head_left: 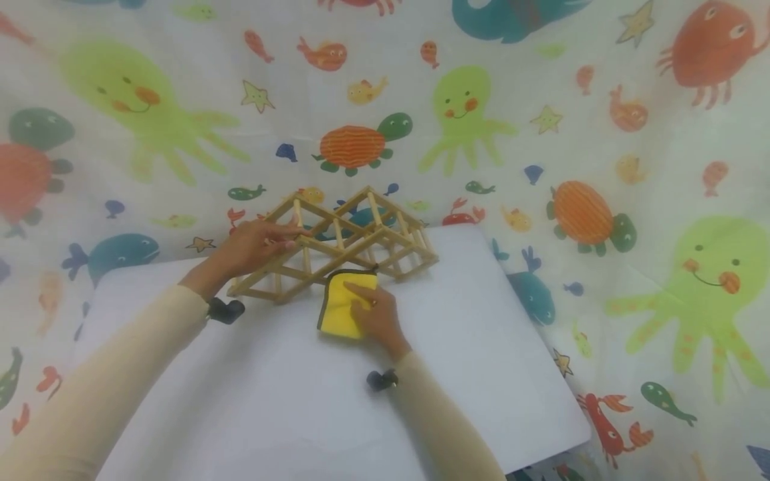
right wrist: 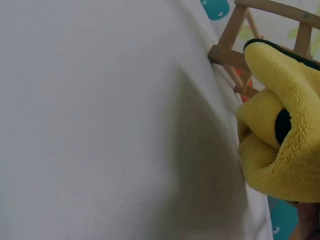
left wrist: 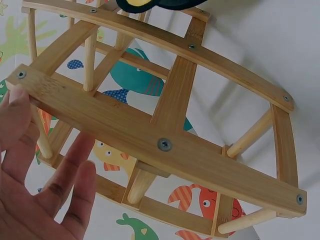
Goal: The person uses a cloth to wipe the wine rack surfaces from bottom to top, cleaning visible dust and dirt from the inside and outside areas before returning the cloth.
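A folding wooden rack (head_left: 337, 250) of crossed slats and round dowels stands in a zigzag near the far edge of the table. At its left part, my left hand (head_left: 255, 247) holds the frame. In the left wrist view the thumb of my left hand (left wrist: 42, 175) lies at the end of a slat of the rack (left wrist: 120, 117), the other fingers below it. My right hand (head_left: 381, 317) grips a yellow cloth (head_left: 343, 307) with a dark border, just in front of the rack's middle. Close up, the cloth (right wrist: 285, 165) is bunched and hides most of that hand.
Under the rack is a white-covered table (head_left: 289, 401). Behind and around it hangs a white curtain (head_left: 517, 87) printed with sea animals. A dark strap-like device (head_left: 225, 310) sits at the left wrist, another device (head_left: 381, 381) at the right.
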`<state>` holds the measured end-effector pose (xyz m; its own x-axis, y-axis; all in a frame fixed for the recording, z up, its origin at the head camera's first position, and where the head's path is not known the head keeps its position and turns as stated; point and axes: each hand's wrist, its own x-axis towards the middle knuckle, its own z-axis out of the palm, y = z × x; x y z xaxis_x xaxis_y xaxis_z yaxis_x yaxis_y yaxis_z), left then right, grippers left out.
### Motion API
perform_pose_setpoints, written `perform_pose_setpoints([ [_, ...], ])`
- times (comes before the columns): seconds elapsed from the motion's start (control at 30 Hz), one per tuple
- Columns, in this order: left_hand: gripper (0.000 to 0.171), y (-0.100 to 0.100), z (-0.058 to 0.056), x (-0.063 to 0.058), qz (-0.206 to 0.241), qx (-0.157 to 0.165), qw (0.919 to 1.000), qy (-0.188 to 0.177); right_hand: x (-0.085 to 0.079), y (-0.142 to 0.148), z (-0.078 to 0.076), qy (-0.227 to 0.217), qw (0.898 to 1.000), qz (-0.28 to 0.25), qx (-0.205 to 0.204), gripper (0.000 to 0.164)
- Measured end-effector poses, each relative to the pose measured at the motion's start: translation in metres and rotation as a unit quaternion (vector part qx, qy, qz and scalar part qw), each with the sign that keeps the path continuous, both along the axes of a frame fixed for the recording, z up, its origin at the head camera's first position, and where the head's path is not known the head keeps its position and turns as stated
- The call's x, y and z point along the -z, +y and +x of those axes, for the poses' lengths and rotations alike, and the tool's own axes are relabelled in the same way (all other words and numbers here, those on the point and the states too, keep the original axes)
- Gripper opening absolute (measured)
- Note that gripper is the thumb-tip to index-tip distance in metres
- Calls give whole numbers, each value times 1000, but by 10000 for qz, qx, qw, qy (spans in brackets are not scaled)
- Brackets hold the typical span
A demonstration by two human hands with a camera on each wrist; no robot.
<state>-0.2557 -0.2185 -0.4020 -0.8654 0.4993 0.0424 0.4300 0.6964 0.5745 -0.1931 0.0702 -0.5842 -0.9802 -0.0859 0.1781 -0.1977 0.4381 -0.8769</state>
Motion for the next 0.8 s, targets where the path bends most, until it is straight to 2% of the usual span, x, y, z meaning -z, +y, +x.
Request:
perform_pose_setpoints([
  [0.1,42,-1,-1,-1,-2,-13,10000,-50,1,0,-2,-30,9997,170,143,47],
  [0.27,42,-1,-3,-1,-13,-13,9999,-114,6,-1,-1,-395,9966,590,427,45],
  [0.37,42,-2,-5,-1,0,27,10000,-38,2,-3,1,-377,9978,450,303,45],
  [0.6,40,-6,-8,-1,67,119,9997,209,-7,-23,-1,135,9991,-303,-271,44],
  [0.7,39,-6,-8,-1,83,118,9998,163,-3,-34,-5,112,9990,-283,-336,44],
  [0.8,40,-6,-8,-2,66,91,9999,70,1,-44,-10,48,9995,42,-313,45],
])
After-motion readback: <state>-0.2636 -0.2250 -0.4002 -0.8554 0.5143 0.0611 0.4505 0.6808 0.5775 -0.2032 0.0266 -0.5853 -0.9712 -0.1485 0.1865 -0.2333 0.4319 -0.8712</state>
